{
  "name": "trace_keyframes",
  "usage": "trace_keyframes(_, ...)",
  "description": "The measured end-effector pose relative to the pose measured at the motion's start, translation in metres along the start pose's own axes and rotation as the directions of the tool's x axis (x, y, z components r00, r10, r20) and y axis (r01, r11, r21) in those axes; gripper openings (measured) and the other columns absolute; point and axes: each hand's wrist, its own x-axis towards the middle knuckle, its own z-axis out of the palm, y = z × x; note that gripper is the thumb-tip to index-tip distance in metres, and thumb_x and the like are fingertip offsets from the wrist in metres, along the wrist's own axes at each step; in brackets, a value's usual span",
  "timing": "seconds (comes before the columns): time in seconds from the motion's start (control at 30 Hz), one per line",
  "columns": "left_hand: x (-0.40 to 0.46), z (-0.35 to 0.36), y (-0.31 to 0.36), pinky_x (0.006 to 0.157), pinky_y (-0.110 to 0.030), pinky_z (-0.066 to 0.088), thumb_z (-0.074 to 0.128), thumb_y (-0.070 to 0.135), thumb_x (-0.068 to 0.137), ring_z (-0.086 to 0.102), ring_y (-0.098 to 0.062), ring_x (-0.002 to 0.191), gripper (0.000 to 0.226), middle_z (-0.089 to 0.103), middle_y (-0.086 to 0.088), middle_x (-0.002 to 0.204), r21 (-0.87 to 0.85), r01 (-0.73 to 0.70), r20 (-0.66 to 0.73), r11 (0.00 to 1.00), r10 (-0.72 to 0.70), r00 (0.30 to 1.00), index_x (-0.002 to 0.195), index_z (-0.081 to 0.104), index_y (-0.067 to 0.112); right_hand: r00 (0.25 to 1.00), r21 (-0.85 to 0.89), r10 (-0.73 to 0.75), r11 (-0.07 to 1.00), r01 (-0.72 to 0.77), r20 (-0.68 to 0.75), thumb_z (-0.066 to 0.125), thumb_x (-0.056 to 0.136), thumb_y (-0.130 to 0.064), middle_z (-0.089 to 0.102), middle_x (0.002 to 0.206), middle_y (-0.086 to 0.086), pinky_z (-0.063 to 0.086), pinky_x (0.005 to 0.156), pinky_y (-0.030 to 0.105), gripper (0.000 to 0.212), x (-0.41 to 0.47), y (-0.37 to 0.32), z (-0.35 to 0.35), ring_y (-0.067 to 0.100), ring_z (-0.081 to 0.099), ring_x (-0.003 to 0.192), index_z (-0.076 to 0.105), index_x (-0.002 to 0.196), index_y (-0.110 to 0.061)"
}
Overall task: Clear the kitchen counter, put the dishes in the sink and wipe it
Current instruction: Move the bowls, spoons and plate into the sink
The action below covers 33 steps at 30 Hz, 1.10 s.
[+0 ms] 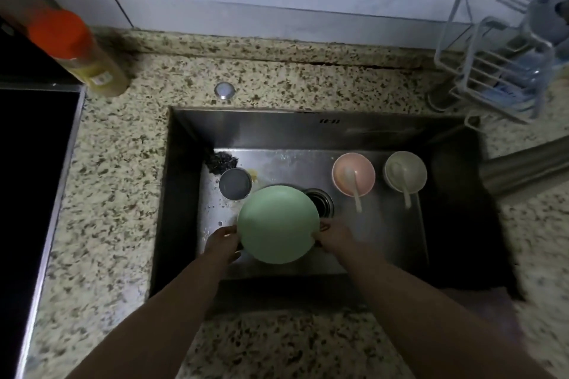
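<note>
Two bare hands hold a round pale-green plate (278, 223) over the floor of the rectangular stainless-steel sink (277, 129). The left hand (222, 244) grips the plate's left rim with curled fingers; the right hand (334, 234) grips its right rim, thumb on the upper face. The plate partly covers the round metal drain (321, 201). Just beyond its left edge stands a small grey round dish (235, 184), with a dark wire scouring pad (221, 160) in the corner behind it. To the right of the drain sit a pink bowl (353, 174) and a pale cream bowl (405, 171), each holding a light-coloured spoon whose handle leans over the near rim. A speckled granite counter (117, 194) surrounds the sink. On it, far left, stands a yellow bottle with an orange cap (80, 52), beside a black glass cooktop (27, 178); far right stands a white wire rack (498, 71).
</note>
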Motion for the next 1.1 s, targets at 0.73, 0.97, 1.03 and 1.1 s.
trace_keyframes(0.73,-0.071,0.017,0.039,0.063,-0.028,0.05,0.062,0.016,0.093,0.066,-0.022,0.089,0.017,0.067,-0.01,0.106,0.16,-0.025,0.209,0.987,-0.009,0.978,0.108,0.064,0.009,0.998,-0.02,0.002,1.0,0.0,0.06,0.061,0.088,-0.01,0.064,0.113,0.015,0.053,0.09,0.039,0.041,-0.052,-0.018,-0.004,0.03,0.063,0.101,0.06,0.129,-0.006)
trace_keyframes(0.97,-0.132,0.084,0.083,0.07,-0.027,0.052,0.06,0.008,0.094,0.061,-0.016,0.075,0.015,0.066,-0.008,0.085,0.309,-0.251,0.391,0.917,0.118,0.913,0.109,0.064,0.006,0.961,0.177,-0.194,0.957,0.229,-0.195,0.066,0.09,0.0,0.065,0.123,0.019,0.038,0.071,-0.003,0.031,-0.135,-0.027,-0.075,0.019,0.059,0.11,0.065,0.12,0.006)
trace_keyframes(1.03,-0.153,0.112,0.088,0.073,-0.028,0.05,0.059,0.008,0.094,0.061,-0.016,0.076,0.009,0.065,-0.008,0.086,0.369,-0.332,0.464,0.868,0.137,0.875,0.103,0.063,0.008,0.931,0.189,-0.22,0.941,0.282,-0.291,0.067,0.089,-0.002,0.069,0.116,0.02,0.044,0.082,0.009,0.025,-0.158,-0.011,-0.104,0.024,0.063,0.11,0.069,0.112,0.005)
trace_keyframes(1.1,-0.175,0.136,0.088,0.07,-0.028,0.05,0.058,0.009,0.095,0.06,-0.017,0.073,0.009,0.064,-0.009,0.09,0.427,-0.411,0.55,0.805,0.129,0.825,0.103,0.062,0.009,0.906,0.204,-0.233,0.926,0.318,-0.354,0.068,0.088,-0.001,0.071,0.104,0.019,0.047,0.096,0.03,0.017,-0.177,0.011,-0.126,0.014,0.068,0.098,0.072,0.103,0.005)
